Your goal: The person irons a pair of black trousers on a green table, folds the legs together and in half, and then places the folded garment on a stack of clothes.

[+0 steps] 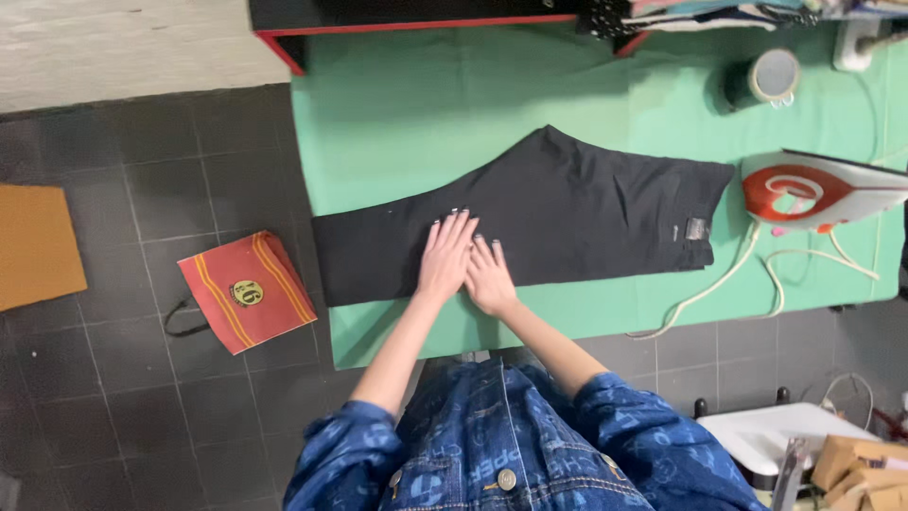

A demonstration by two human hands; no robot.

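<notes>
Both my hands lie flat and open on the black trousers [558, 213], fingers stretched and clamped on nothing; my left hand [445, 257] sits just left of centre in the frame, my right hand [490, 277] is right beside it, the two touching along their inner edges. The trousers are folded leg on leg and spread across the green ironing cloth [397, 114], which fills the upper middle and right of the frame; the waistband points to the right, the leg ends to the left, reaching the cloth's left edge. My palms press on the leg part, near its lower edge. At the right edge of the frame a red and white iron [813, 189] stands on the cloth, just beyond the waistband; its white cord [728, 279] loops below it. A dark mug [761, 80] sits at the upper right. On the dark tiled floor [123, 397] at the left lies a red bag [248, 291] with yellow stripes; my blue denim sleeves [350, 445] fill the bottom.
</notes>
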